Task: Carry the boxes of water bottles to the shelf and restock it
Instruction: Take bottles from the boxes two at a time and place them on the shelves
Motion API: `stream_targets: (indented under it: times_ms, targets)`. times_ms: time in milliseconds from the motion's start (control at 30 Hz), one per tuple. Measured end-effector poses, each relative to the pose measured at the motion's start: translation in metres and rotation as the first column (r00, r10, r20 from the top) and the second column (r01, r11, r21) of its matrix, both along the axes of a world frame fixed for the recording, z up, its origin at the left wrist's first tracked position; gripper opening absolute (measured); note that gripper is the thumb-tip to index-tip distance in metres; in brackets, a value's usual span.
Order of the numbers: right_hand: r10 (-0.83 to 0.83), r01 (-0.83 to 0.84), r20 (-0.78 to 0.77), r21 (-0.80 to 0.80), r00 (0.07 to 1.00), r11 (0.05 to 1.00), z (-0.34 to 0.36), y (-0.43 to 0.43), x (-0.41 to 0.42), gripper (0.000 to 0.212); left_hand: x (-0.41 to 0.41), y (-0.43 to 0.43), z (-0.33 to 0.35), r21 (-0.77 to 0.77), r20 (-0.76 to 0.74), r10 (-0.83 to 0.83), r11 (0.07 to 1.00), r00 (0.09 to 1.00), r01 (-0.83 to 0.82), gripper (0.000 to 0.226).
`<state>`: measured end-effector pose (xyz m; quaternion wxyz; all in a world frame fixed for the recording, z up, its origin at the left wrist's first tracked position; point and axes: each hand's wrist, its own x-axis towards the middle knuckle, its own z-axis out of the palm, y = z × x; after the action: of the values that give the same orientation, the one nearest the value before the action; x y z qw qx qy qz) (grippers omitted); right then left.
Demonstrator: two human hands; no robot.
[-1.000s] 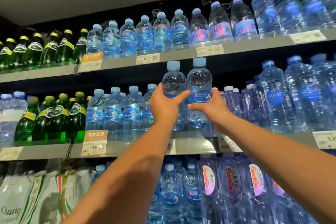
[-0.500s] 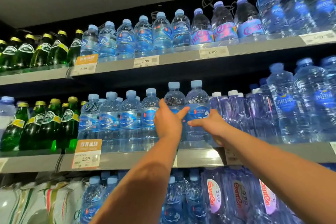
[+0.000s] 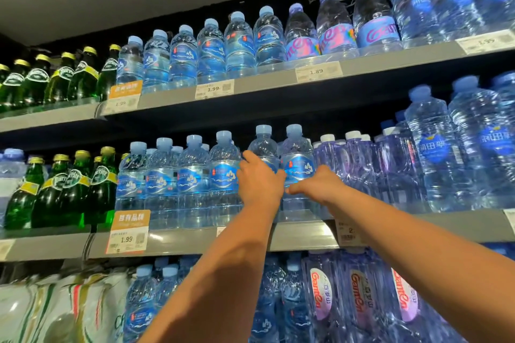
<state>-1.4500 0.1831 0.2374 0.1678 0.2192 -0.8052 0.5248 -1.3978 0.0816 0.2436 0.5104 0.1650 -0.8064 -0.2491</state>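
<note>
Two clear water bottles with pale blue caps and blue labels stand side by side on the middle shelf (image 3: pixel 301 237), at the right end of a row of matching bottles (image 3: pixel 192 175). My left hand (image 3: pixel 260 179) grips the left bottle (image 3: pixel 263 145) around its middle. My right hand (image 3: pixel 316 186) grips the right bottle (image 3: pixel 296 160) at its lower label, thumb in front. The fingers of both hands are hidden behind the bottles. No box is in view.
Green glass bottles (image 3: pixel 69 186) fill the shelf's left end. Purple-tinted bottles (image 3: pixel 359 164) and large bottles (image 3: pixel 434 153) stand to the right. The upper shelf (image 3: pixel 250 89) is packed with bottles, and tall labelled bottles (image 3: pixel 362 295) sit below.
Both hands have brought the two bottles down from mid-air and back into the middle shelf, where they now stand in line with the row.
</note>
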Motion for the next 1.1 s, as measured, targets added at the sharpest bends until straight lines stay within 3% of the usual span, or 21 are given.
stream_targets:
  times_ms: [200,300,500,667,833,1033,1100]
  targets:
    - [0.009,-0.009,-0.007,0.038,1.000,0.999,-0.001,0.004,0.004,0.077,0.003,0.001,-0.013,-0.113,0.100,0.106,0.989,0.989,-0.094,0.077]
    - [0.012,-0.012,-0.005,0.031,1.000,0.999,-0.002,0.004,0.002,0.073,0.002,-0.003,-0.020,-0.129,0.093,0.137,0.984,0.986,-0.125,0.063]
    - [-0.006,0.009,-0.051,0.051,0.999,0.999,-0.005,0.001,0.001,0.070,0.002,-0.006,-0.029,-0.137,0.073,0.155,0.980,0.985,-0.144,0.064]
    - [0.039,-0.035,-0.025,0.150,0.999,0.988,-0.003,0.007,0.004,0.050,0.005,-0.008,-0.042,-0.136,0.018,0.148,0.980,0.989,-0.144,0.065]
    - [0.060,-0.061,0.011,0.140,0.998,0.988,-0.001,0.005,-0.003,0.061,0.005,-0.007,-0.039,-0.127,0.083,0.173,0.979,0.981,-0.162,0.056]
    - [-0.117,0.145,-0.121,0.258,0.986,0.955,-0.007,-0.011,-0.006,0.074,0.003,-0.006,-0.031,-0.110,0.186,0.189,0.979,0.964,-0.171,0.044]
    - [-0.134,0.173,-0.155,0.278,0.979,0.945,-0.009,-0.013,-0.007,0.075,0.004,-0.008,-0.034,-0.176,0.159,0.192,0.971,0.968,-0.164,0.032]
